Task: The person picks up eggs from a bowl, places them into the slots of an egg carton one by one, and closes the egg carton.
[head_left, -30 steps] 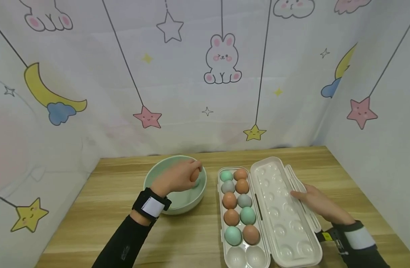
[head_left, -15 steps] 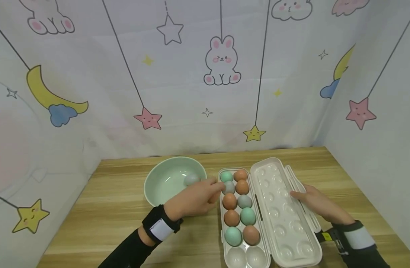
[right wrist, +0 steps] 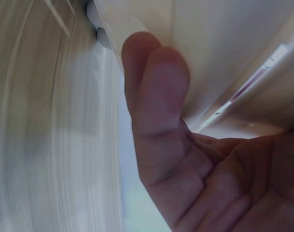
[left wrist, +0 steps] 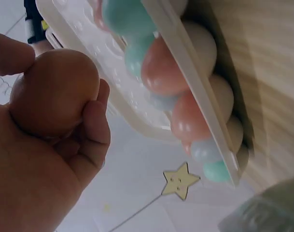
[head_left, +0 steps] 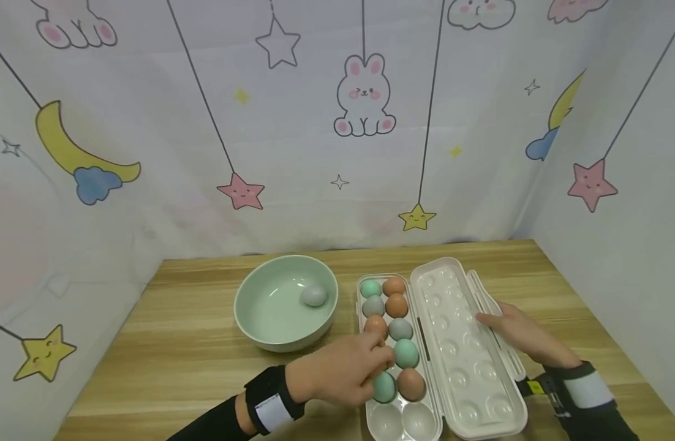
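My left hand (head_left: 343, 373) is over the near left part of the white egg carton (head_left: 386, 424). In the left wrist view, its thumb and fingers grip a brown egg (left wrist: 60, 92), which the hand covers in the head view. Brown, green and grey eggs fill two rows of cups, including a green egg (head_left: 384, 387) and a brown egg (head_left: 411, 384) near the front. Bare white plastic shows in the two front cups. On the right, my right hand (head_left: 527, 334) holds the outer edge of the opened carton lid (head_left: 461, 349), thumb on top.
A pale green bowl (head_left: 263, 312) stands left of the carton, with a grey egg (head_left: 314, 296) inside. Everything rests on a wood-grain table (head_left: 166, 343). A white curtain (head_left: 293, 135) printed with stars and rabbits hangs behind it.
My left hand has moved from over the bowl, right and toward me, to the carton's left side, uncovering the grey egg in the bowl. My right hand stays at the lid.
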Available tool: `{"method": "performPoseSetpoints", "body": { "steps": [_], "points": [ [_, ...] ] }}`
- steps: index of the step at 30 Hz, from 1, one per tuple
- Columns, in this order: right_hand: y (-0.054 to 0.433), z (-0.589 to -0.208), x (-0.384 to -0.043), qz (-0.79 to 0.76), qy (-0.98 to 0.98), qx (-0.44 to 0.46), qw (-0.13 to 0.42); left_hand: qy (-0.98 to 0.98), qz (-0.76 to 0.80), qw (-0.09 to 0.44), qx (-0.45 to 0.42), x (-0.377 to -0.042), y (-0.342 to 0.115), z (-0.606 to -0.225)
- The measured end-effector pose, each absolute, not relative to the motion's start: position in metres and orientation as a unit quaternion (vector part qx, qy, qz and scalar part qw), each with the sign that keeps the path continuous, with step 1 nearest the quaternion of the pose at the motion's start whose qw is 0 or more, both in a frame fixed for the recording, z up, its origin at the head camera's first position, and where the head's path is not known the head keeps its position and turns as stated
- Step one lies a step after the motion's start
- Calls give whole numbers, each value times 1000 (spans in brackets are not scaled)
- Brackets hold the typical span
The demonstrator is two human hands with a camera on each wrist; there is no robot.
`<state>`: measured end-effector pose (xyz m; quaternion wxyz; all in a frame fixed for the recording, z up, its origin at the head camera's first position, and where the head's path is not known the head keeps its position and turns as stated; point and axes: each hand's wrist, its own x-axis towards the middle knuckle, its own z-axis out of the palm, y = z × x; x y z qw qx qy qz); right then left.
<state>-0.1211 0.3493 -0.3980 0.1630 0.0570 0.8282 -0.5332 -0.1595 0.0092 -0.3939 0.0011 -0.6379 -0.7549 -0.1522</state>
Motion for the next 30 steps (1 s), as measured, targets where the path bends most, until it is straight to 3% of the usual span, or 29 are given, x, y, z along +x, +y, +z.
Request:
{"method": "performPoseSetpoints", "body": {
  "steps": [5,14,30],
  "points": [
    [350,-397,-121,-531,830,56,162,-720,-132,-14,-681,-148,13,-399],
    [350,-397,-121,-530,831,48,161,-678,-118,-121,-715,-138,17,-402],
    [349,-397,-121,-543,825,39,155,-696,-58,-82,-711,-130,25,-410]
  ]
}}
